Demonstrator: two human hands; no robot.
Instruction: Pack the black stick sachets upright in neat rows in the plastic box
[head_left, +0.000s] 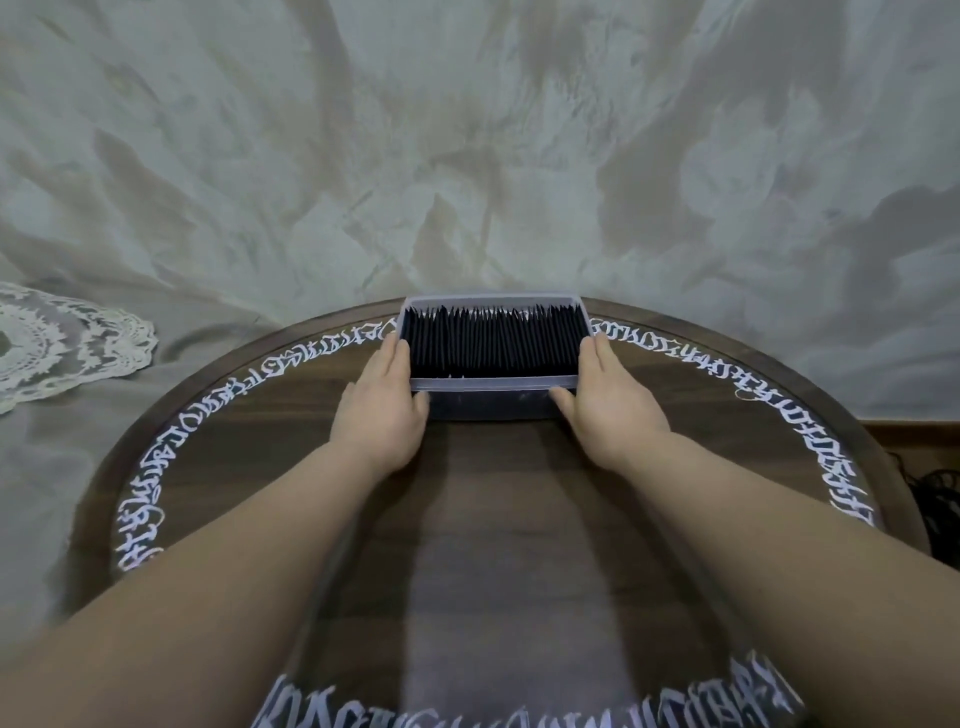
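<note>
A clear plastic box (492, 385) stands at the far edge of the round table. It is filled with several black stick sachets (493, 340) standing upright in tight rows. My left hand (384, 405) lies flat against the box's left wall, fingers straight, thumb on the front wall. My right hand (608, 400) presses the right wall the same way, its thumb touching the front corner. No loose sachets show on the table.
The round dark wooden table (493, 519) has a ring of white script around its rim. A pale marbled wall rises right behind the box. A white lace cloth (57, 343) lies at the left. Dark cables (935, 499) sit at the right edge.
</note>
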